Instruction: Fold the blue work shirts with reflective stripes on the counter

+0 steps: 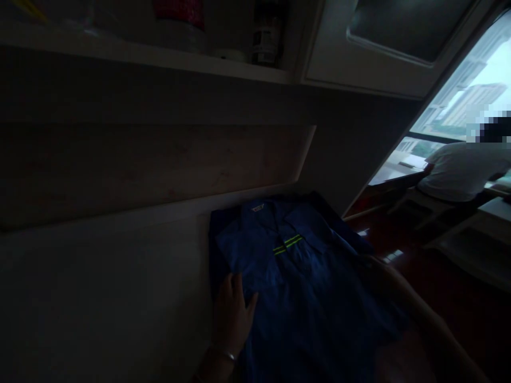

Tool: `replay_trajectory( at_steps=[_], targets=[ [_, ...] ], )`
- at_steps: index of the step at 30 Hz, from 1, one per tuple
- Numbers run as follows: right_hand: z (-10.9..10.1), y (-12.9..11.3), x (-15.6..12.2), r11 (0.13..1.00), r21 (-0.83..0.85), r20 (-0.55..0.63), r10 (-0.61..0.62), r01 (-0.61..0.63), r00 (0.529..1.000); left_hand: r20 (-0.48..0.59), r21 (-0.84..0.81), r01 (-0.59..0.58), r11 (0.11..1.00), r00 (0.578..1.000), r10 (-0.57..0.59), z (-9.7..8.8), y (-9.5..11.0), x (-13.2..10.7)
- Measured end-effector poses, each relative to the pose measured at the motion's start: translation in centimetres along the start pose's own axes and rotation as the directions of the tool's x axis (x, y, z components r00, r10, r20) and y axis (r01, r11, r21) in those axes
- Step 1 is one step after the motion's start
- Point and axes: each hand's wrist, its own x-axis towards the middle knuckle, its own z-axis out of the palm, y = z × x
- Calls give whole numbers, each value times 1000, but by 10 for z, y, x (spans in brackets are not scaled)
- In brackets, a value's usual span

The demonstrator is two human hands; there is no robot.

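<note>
A dark blue shirt (295, 298) lies spread out with its collar at the far end. Two bright green stripes cross its chest, and a small pale label (257, 208) shows inside the collar. On the garment's left side rests my left hand (235, 314), fingers apart, with a bangle at the wrist. My right hand (373, 264) reaches to the shirt's right edge near a sleeve; its fingers are too dark and blurred to make out. Beneath the shirt, a darker blue cloth (215, 226) shows at the far corners.
The shirt lies on a pale surface (120, 298) against a recessed wall panel (159, 170). Overhead, a shelf (159, 58) holds a red-topped container (179, 16) and a dark jar (266, 40). At right, a person in a white top (459, 170) sits by a window.
</note>
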Motion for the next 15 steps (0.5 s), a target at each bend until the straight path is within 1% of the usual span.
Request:
replay_trajectory(
  at_steps=[2,3,4,6,7,8,9,10,11,12,13,14,15],
  targets=[
    [11,-28,27,998,-40,3,-50,50,999,46,-22,15,1000,999,-14,-3,0,8],
    [18,-45,42,996,-63,2,-61,61,998,75,-55,22,998,997,-18,-4,0,10],
    [24,-61,58,995,-86,-3,-45,45,999,98,-103,34,994,995,-24,-6,-1,12],
    [35,-91,89,993,-118,-3,28,-28,1000,116,-239,85,967,992,-58,-8,-7,13],
    [39,-102,103,988,-128,5,84,-82,996,114,-324,137,936,988,-105,-9,-12,13],
    [42,-111,116,981,-135,17,142,-138,990,116,-419,212,883,977,-179,-10,-18,12],
    [43,-118,128,972,-137,32,195,-189,980,136,-525,293,799,956,-260,-12,-23,10],
    [44,-122,138,963,-138,47,239,-230,970,174,-632,367,683,925,-337,-13,-29,7],
    [43,-126,147,958,-136,60,264,-254,963,228,-721,431,543,887,-402,-16,-34,5],
    [43,-128,155,958,-132,72,266,-256,961,286,-781,480,400,844,-454,-19,-38,2],
    [42,-130,161,965,-123,85,244,-233,966,335,-810,515,283,800,-498,-23,-41,-1],
    [42,-133,166,976,-110,94,200,-190,975,357,-818,535,211,760,-543,-28,-43,-3],
    [42,-136,169,988,-93,103,135,-126,985,351,-814,550,188,722,-596,-35,-45,-5]
  ],
)
